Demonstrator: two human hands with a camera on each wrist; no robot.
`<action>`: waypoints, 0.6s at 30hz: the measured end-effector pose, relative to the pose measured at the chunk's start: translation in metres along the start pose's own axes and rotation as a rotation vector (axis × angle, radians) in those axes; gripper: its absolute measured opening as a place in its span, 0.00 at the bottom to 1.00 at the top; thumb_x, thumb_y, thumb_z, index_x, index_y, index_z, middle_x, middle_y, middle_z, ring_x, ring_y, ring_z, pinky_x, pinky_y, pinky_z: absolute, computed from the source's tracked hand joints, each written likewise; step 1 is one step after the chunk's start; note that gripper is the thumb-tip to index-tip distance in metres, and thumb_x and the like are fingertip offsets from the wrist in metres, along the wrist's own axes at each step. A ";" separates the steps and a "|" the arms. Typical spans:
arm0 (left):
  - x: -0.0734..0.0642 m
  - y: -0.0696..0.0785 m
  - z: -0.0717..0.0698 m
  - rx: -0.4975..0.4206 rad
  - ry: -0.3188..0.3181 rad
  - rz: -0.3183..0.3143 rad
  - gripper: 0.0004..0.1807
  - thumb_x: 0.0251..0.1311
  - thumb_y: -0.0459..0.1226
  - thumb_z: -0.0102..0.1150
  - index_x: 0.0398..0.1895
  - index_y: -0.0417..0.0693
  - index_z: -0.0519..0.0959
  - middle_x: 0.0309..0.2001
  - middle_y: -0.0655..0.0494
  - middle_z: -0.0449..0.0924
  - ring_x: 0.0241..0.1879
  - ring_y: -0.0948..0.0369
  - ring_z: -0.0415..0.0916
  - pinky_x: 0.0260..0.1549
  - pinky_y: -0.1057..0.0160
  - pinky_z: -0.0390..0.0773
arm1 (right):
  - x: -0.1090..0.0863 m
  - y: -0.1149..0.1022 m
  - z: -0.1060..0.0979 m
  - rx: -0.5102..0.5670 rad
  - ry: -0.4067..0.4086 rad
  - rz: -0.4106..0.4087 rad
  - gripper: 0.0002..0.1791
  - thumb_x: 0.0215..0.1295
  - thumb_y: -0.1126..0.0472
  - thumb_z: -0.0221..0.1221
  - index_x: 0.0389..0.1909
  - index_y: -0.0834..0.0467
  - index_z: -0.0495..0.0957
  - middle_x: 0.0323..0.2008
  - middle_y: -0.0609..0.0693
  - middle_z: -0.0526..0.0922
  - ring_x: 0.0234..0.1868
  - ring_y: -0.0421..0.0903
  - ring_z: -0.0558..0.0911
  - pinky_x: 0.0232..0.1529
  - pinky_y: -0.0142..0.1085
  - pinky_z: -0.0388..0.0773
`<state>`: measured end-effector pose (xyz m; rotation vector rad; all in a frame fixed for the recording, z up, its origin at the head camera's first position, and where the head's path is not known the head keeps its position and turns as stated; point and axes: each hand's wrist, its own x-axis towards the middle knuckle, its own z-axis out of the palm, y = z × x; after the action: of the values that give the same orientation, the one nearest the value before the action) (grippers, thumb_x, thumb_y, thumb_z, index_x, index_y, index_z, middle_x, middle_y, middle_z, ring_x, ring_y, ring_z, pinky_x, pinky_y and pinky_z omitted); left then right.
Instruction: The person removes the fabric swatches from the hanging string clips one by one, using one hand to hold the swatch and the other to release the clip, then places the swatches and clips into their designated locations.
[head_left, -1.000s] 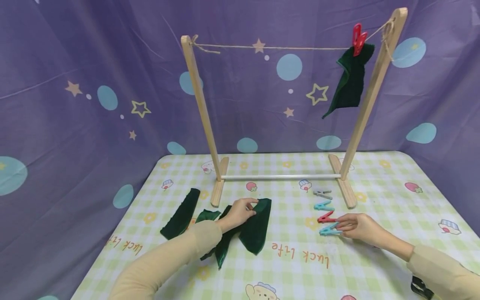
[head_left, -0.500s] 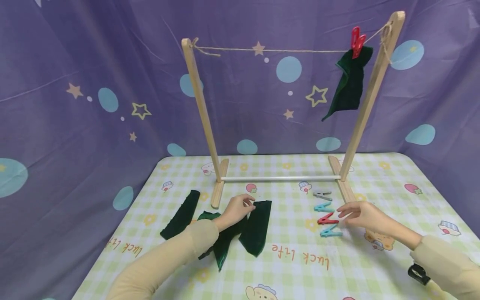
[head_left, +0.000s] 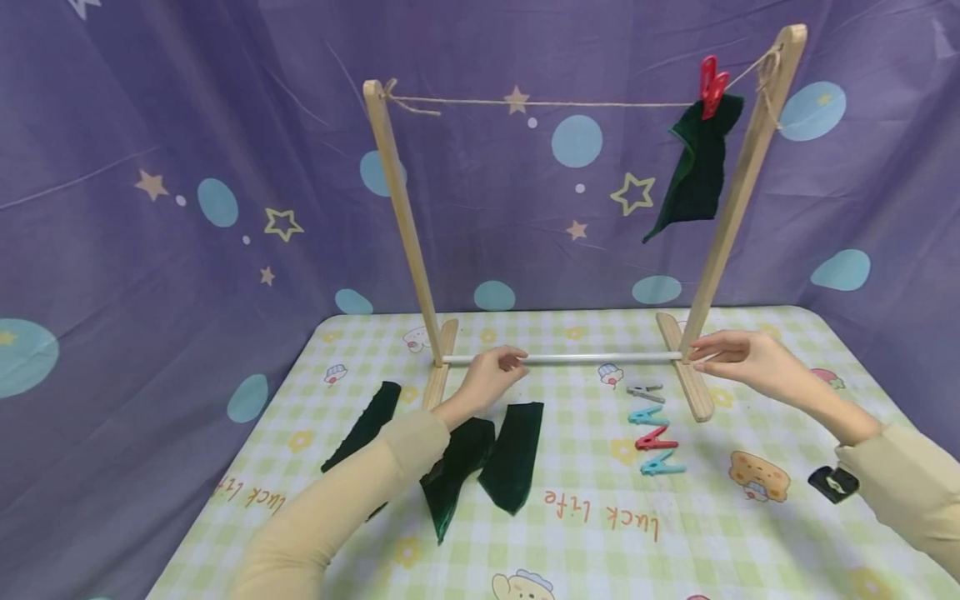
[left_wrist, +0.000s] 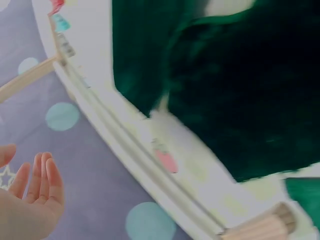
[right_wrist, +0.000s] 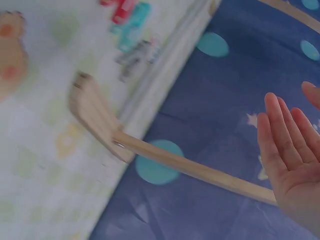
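Note:
My left hand (head_left: 491, 375), fingers relaxed and holding nothing, is raised over the table near the white crossbar (head_left: 600, 358). Below it lie dark green cloth pieces: one on the right (head_left: 512, 458), a middle one (head_left: 459, 454) partly behind my sleeve, and one on the left (head_left: 367, 421). My right hand (head_left: 750, 362) is held up beside the foot of the right wooden post (head_left: 738, 196), palm bare in the right wrist view. Left of it, a grey clothespin (head_left: 646, 392), two teal clothespins (head_left: 662, 464) and a red clothespin (head_left: 656, 441) lie in a column.
A twine line (head_left: 570, 103) runs between the right post and the left post (head_left: 405, 217). From its right end hangs a green cloth (head_left: 701, 167) under a red clothespin (head_left: 710, 92). A small black object (head_left: 832, 483) lies by my right sleeve. A purple curtain (head_left: 187, 100) hangs behind.
My right hand has moved off the clothespins, up and to the right. My left hand has left the cloth pieces and risen toward the crossbar. The cloths and clothespins lie nearly as before.

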<state>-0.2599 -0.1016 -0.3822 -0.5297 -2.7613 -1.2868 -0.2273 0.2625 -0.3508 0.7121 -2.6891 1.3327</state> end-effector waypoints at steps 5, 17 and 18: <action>0.011 0.018 -0.003 -0.040 0.014 0.020 0.13 0.57 0.38 0.55 0.45 0.44 0.77 0.36 0.52 0.78 0.36 0.59 0.75 0.31 0.67 0.74 | 0.010 -0.013 -0.018 -0.019 0.060 -0.002 0.18 0.58 0.63 0.58 0.47 0.69 0.72 0.35 0.37 0.81 0.34 0.29 0.78 0.32 0.24 0.74; 0.039 0.060 -0.006 -0.081 0.060 0.126 0.14 0.58 0.40 0.55 0.47 0.46 0.76 0.38 0.54 0.78 0.37 0.61 0.74 0.35 0.69 0.73 | 0.031 -0.043 -0.054 -0.041 0.182 0.000 0.18 0.58 0.62 0.58 0.48 0.67 0.74 0.32 0.30 0.80 0.34 0.25 0.77 0.32 0.18 0.71; 0.041 0.064 -0.007 -0.084 0.066 0.136 0.14 0.58 0.39 0.55 0.47 0.46 0.76 0.38 0.53 0.78 0.37 0.61 0.74 0.35 0.69 0.73 | 0.033 -0.046 -0.057 -0.042 0.195 -0.012 0.18 0.57 0.62 0.58 0.47 0.66 0.74 0.32 0.29 0.80 0.34 0.24 0.77 0.32 0.18 0.70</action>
<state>-0.2779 -0.0567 -0.3230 -0.6557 -2.5789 -1.3670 -0.2457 0.2697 -0.2728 0.5608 -2.5471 1.2668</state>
